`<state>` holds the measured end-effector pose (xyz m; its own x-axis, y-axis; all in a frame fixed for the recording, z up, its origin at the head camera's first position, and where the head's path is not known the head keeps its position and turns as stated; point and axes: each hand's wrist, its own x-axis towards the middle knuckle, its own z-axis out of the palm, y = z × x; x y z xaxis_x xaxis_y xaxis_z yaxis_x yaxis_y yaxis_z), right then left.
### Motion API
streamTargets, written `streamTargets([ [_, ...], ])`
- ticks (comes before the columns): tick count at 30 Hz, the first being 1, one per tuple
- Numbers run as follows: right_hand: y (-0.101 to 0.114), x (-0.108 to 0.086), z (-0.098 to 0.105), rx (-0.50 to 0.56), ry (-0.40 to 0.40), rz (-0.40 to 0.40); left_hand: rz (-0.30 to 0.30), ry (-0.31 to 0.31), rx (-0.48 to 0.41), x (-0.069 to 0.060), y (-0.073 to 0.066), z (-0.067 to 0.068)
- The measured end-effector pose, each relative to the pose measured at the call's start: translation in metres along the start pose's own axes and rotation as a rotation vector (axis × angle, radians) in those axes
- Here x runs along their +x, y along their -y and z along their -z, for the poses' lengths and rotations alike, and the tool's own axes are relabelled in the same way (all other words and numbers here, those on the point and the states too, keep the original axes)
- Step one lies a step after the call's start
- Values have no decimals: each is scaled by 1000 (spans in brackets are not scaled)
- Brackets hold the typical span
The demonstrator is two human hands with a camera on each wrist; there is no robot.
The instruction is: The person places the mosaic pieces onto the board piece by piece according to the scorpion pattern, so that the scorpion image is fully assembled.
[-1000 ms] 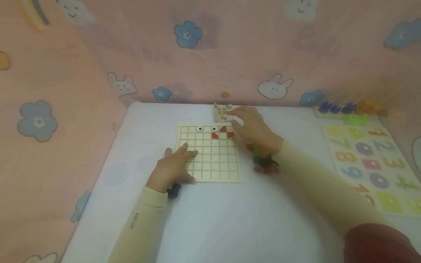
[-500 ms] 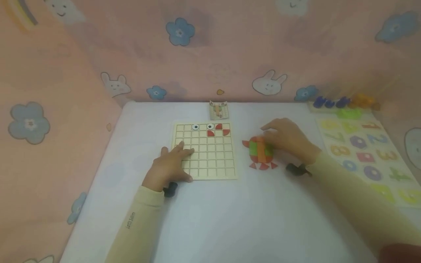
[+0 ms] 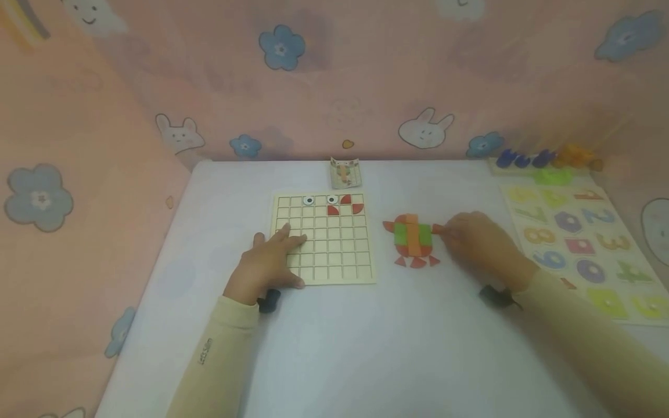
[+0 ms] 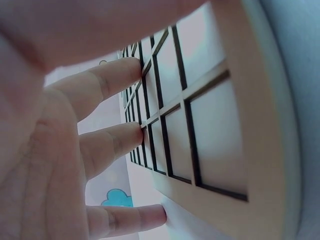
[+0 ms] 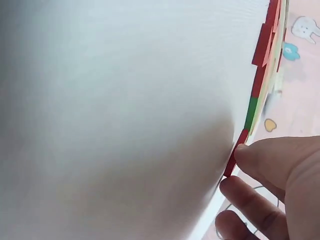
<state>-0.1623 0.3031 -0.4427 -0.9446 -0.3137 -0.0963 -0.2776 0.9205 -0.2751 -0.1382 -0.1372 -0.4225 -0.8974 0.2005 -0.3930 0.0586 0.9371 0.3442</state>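
The wooden grid board [image 3: 334, 255] lies flat, with two eye pieces [image 3: 332, 200] and several red quarter pieces [image 3: 358, 208] along its upper rows. My left hand [image 3: 265, 261] rests with spread fingers on the board's left side; the left wrist view shows fingertips touching the grid [image 4: 215, 135]. Right of the board lies a figure of red, green and orange pieces [image 3: 413, 237]. At the figure's right side my right hand [image 3: 483, 247] pinches a red piece [image 3: 436, 229]. In the right wrist view, thumb and finger hold that red piece [image 5: 236, 155] beside a green one [image 5: 251, 114].
A small picture card [image 3: 345, 173] stands behind the board. On the right lie a number puzzle board [image 3: 585, 255] and, behind it, a stand with blue and orange pieces [image 3: 543, 168]. A patterned pink wall [image 3: 345, 75] borders the table.
My right hand has moved from the picture card down and right to the coloured figure and now pinches a red piece at its right side. My left hand has stayed on the board.
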Motion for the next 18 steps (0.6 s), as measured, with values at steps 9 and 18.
streamTargets([
  [9,-2,-8,2,83,-23,-82,-3,1,-11,0,0,0],
  [18,1,-10,2,98,-9,-95,-3,-4,-10,1,2,-1],
])
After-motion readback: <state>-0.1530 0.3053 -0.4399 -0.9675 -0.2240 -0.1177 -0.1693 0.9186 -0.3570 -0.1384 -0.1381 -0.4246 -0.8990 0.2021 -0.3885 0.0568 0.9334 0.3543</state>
